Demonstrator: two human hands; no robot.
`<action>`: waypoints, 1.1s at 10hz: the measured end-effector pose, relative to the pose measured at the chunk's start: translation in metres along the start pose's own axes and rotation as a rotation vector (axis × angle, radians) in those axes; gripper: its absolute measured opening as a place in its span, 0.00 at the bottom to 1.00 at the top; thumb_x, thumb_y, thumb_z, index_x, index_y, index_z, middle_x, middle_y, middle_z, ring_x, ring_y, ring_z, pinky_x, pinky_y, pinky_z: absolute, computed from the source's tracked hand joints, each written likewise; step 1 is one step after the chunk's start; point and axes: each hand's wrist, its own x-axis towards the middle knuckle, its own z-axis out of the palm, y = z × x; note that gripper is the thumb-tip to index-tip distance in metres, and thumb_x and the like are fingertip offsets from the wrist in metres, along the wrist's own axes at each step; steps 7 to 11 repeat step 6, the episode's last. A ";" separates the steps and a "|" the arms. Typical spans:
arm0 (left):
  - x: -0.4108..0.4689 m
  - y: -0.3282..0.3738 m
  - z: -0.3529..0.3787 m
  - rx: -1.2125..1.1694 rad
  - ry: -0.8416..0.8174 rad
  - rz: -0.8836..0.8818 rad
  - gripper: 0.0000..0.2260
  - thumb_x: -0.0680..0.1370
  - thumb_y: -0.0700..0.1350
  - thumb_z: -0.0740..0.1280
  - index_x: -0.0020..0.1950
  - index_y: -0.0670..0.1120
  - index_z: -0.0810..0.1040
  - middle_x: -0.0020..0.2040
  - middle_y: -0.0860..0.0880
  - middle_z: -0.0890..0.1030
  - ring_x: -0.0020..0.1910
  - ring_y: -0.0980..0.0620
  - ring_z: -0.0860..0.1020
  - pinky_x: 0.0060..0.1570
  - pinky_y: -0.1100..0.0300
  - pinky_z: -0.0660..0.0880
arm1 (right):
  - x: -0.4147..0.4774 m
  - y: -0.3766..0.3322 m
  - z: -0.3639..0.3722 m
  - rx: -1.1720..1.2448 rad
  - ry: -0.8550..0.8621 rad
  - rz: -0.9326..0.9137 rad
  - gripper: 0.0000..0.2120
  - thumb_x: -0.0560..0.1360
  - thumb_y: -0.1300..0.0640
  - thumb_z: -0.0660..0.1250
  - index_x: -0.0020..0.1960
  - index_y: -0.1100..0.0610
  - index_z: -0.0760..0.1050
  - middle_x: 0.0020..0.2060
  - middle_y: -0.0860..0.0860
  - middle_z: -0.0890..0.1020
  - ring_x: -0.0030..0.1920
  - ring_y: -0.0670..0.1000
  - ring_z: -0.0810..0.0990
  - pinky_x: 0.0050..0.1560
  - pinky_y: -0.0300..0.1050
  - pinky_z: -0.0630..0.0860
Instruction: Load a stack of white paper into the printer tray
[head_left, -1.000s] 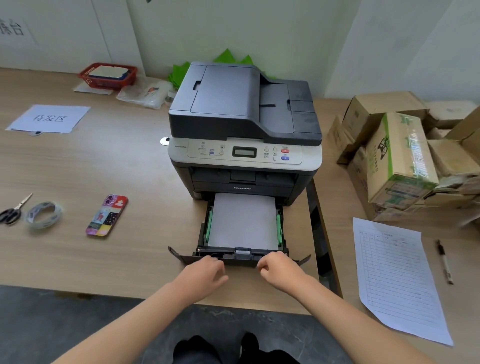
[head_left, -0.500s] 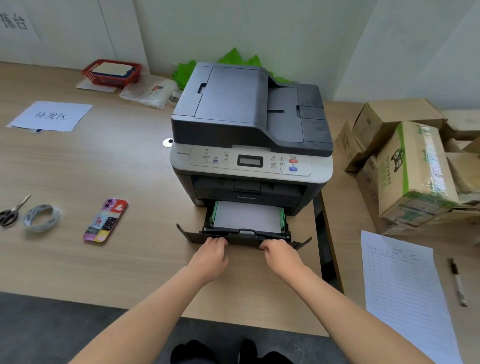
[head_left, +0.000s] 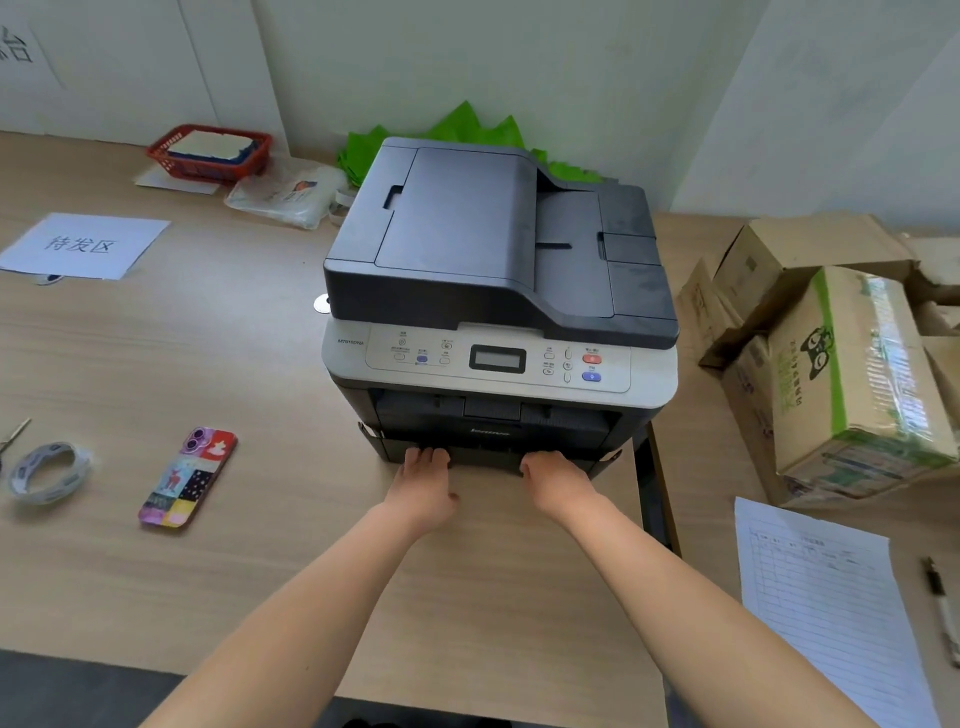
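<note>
We have both hands flat on the front of the tray (head_left: 493, 451), low on the printer (head_left: 498, 291). Our left hand (head_left: 423, 486) is on the left side of the tray front. Our right hand (head_left: 558, 483) is on the right side. The fingers (head_left: 426, 457) lie straight and close together and press on the front. They do not pinch or hold anything.

We think we use two hands, one on each side, so the tray goes in straight and does not get stuck on one side.

The tray looks pushed all the way in, or very nearly. Its front sits close to the body of the printer. We cannot see the white paper now. We think it is inside the tray, but we cannot tell from here.

The printer sits near the front edge of the desk (head_left: 156, 364), so we can reach it with straight arms. The phone (head_left: 188, 477) and the tape (head_left: 48, 472) lie well off to the left, out of our way. The boxes (head_left: 831, 374) and a sheet (head_left: 826, 608) sit on the right, also well apart from our hands.

We think the job is almost done. All that is left is to feel that the tray has clicked home, then let go.
</note>
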 end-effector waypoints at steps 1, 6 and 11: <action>0.009 0.007 -0.003 -0.016 0.002 -0.052 0.19 0.75 0.47 0.64 0.64 0.42 0.70 0.63 0.43 0.74 0.66 0.41 0.64 0.66 0.53 0.66 | 0.008 -0.001 -0.004 0.001 -0.005 0.026 0.16 0.76 0.67 0.56 0.58 0.60 0.76 0.57 0.58 0.79 0.56 0.62 0.80 0.56 0.50 0.76; -0.012 0.030 -0.047 -0.048 0.012 -0.017 0.20 0.75 0.45 0.64 0.67 0.41 0.68 0.65 0.39 0.72 0.68 0.41 0.64 0.66 0.49 0.68 | -0.025 -0.015 -0.033 0.133 -0.056 -0.046 0.16 0.74 0.61 0.60 0.60 0.60 0.76 0.58 0.57 0.80 0.59 0.59 0.79 0.61 0.50 0.77; -0.012 0.030 -0.047 -0.048 0.012 -0.017 0.20 0.75 0.45 0.64 0.67 0.41 0.68 0.65 0.39 0.72 0.68 0.41 0.64 0.66 0.49 0.68 | -0.025 -0.015 -0.033 0.133 -0.056 -0.046 0.16 0.74 0.61 0.60 0.60 0.60 0.76 0.58 0.57 0.80 0.59 0.59 0.79 0.61 0.50 0.77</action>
